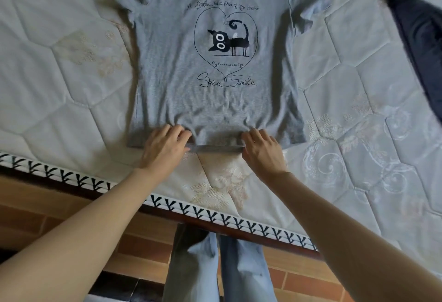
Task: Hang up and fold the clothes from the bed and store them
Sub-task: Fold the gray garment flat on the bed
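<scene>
A grey T-shirt [181, 67] with a dark neck band and a black cat inside a heart outline lies flat, print up, on the bed [71, 81]. Its hem is nearest me. My left hand [165, 146] grips the hem left of centre, fingers curled over the cloth. My right hand [262, 148] grips the hem right of centre in the same way. The stretch of hem between the two hands is pulled taut and slightly lifted. Both sleeves lie spread out to the sides.
A dark navy garment [421, 45] lies on the bed at the right edge. The quilted mattress has a black-patterned border [215, 218] along its near edge, above a wooden bed frame. My legs in light jeans [215, 268] stand on an orange tiled floor.
</scene>
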`<state>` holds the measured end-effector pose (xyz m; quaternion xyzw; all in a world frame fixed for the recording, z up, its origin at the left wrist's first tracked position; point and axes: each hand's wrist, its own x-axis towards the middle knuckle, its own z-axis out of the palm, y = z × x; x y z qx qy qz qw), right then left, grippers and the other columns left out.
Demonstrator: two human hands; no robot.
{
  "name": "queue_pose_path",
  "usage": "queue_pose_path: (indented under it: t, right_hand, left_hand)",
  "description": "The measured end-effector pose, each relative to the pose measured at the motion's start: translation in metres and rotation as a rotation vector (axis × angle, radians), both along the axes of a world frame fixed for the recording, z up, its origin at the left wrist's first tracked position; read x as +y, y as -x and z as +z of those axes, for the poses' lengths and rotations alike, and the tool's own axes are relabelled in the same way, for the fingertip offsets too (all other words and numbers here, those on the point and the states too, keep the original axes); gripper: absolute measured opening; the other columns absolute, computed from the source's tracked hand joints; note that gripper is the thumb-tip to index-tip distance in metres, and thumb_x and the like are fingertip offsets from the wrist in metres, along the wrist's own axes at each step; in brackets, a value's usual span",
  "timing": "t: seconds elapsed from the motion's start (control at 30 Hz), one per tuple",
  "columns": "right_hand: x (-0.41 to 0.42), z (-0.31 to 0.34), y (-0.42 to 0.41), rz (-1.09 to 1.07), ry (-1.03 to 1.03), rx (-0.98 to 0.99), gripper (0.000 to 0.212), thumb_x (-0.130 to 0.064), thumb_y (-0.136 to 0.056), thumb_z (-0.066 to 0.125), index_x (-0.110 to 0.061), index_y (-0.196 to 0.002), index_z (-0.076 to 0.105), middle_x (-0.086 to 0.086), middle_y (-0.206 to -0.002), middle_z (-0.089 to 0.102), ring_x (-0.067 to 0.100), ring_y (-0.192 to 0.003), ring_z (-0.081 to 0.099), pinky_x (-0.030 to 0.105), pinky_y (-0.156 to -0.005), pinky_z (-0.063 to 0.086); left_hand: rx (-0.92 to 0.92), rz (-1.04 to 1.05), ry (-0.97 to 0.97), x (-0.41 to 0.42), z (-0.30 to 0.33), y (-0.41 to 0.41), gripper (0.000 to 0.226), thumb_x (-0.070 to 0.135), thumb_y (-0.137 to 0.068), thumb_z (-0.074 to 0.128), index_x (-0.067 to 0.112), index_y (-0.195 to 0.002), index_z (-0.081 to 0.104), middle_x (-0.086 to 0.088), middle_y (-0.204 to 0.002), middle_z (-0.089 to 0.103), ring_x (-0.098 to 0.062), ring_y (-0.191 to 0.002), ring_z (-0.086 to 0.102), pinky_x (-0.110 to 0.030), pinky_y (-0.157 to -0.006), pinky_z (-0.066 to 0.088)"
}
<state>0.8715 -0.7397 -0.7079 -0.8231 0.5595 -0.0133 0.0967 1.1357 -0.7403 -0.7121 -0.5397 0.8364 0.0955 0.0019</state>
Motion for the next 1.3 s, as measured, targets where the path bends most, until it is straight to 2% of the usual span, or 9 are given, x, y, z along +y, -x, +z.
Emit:
queue_pose_path:
  t: [0.17, 0.3, 0.4, 0.53, 0.7, 0.83, 0.97, 1.2, 1.3]
  right_hand:
    - [-0.001, 0.002, -0.005, -0.073, 0.006, -0.012, 0.024, 0.005, -0.065, 0.08, -0.004, -0.082, 0.066, 0.009, -0.079, 0.064, 0.027, -0.065, 0.062, 0.03, -0.039, 0.044]
    - [0.007, 0.006, 0.003, -0.057, 0.0, -0.067, 0.022, 0.008, -0.064, 0.075, -0.004, -0.076, 0.061, 0.008, -0.07, 0.058, 0.026, -0.058, 0.057, 0.028, -0.042, 0.041]
    - [0.015, 0.007, 0.011, -0.025, -0.014, -0.072, 0.022, 0.009, -0.066, 0.075, -0.004, -0.075, 0.061, 0.009, -0.071, 0.058, 0.027, -0.058, 0.058, 0.032, -0.05, 0.048]
    - [0.015, 0.01, 0.009, -0.013, -0.08, -0.043, 0.01, -0.015, -0.08, 0.069, -0.005, -0.081, 0.065, 0.009, -0.077, 0.064, 0.027, -0.067, 0.063, 0.035, -0.06, 0.052]
    - [-0.011, 0.024, 0.004, -0.092, -0.026, 0.0, 0.046, -0.038, -0.09, 0.042, -0.005, -0.11, 0.067, 0.012, -0.11, 0.066, 0.03, -0.102, 0.064, 0.038, -0.08, 0.053]
    - [-0.05, 0.031, 0.006, -0.213, -0.208, 0.105, 0.074, -0.057, -0.094, 0.026, -0.01, -0.149, 0.038, 0.02, -0.156, 0.033, 0.033, -0.147, 0.028, 0.048, -0.114, 0.03]
    - [-0.1, 0.033, 0.02, -0.37, -0.327, 0.11, 0.079, -0.066, -0.096, 0.021, -0.023, -0.158, -0.001, 0.012, -0.164, -0.01, 0.025, -0.151, -0.012, 0.045, -0.123, 0.001]
    - [-0.176, 0.031, 0.058, -0.592, -0.348, 0.02, 0.078, -0.06, -0.099, 0.03, -0.023, -0.157, -0.006, 0.009, -0.164, -0.014, 0.021, -0.151, -0.016, 0.04, -0.123, -0.002]
    - [-0.209, 0.029, 0.07, -0.648, -0.36, -0.079, 0.078, -0.057, -0.1, 0.033, -0.021, -0.157, -0.006, 0.01, -0.165, -0.009, 0.021, -0.152, -0.011, 0.039, -0.123, 0.001]
  left_hand:
    - [0.042, 0.002, 0.042, -0.004, -0.006, -0.002, 0.023, -0.008, -0.068, 0.072, 0.006, -0.085, 0.066, -0.01, -0.078, 0.061, -0.031, -0.069, 0.058, -0.037, -0.052, 0.049]
    - [0.109, -0.095, 0.082, 0.003, -0.002, -0.012, 0.022, 0.003, -0.087, 0.044, 0.004, -0.082, 0.065, -0.01, -0.075, 0.058, -0.028, -0.067, 0.057, -0.036, -0.052, 0.047]
    - [0.005, -0.101, 0.103, 0.016, -0.004, -0.024, 0.017, 0.002, -0.086, 0.049, 0.006, -0.084, 0.064, -0.009, -0.076, 0.056, -0.028, -0.07, 0.054, -0.038, -0.059, 0.047]
    - [-0.042, -0.061, 0.043, 0.012, 0.003, -0.024, 0.023, 0.022, -0.095, 0.045, 0.01, -0.086, 0.063, -0.007, -0.083, 0.058, -0.028, -0.077, 0.054, -0.04, -0.067, 0.042]
    - [0.051, -0.044, 0.055, -0.018, 0.016, -0.002, 0.033, 0.025, -0.095, 0.039, 0.008, -0.106, 0.065, -0.01, -0.108, 0.063, -0.031, -0.096, 0.06, -0.042, -0.08, 0.045]
    - [0.027, -0.034, -0.087, -0.057, 0.015, 0.022, 0.052, 0.032, -0.096, 0.033, 0.008, -0.137, 0.054, -0.015, -0.142, 0.051, -0.033, -0.131, 0.049, -0.051, -0.103, 0.042]
    - [0.006, -0.058, -0.149, -0.11, 0.016, 0.052, 0.061, 0.041, -0.098, 0.022, 0.012, -0.15, 0.033, -0.014, -0.158, 0.029, -0.03, -0.146, 0.026, -0.055, -0.115, 0.026]
    - [-0.012, -0.124, -0.063, -0.204, 0.015, 0.117, 0.059, 0.04, -0.096, 0.029, 0.014, -0.147, 0.041, -0.011, -0.155, 0.035, -0.028, -0.145, 0.031, -0.051, -0.116, 0.022]
    - [0.037, -0.126, -0.093, -0.233, 0.016, 0.149, 0.059, 0.037, -0.103, 0.034, 0.016, -0.155, 0.018, -0.007, -0.163, 0.012, -0.024, -0.151, 0.008, -0.048, -0.12, 0.006]
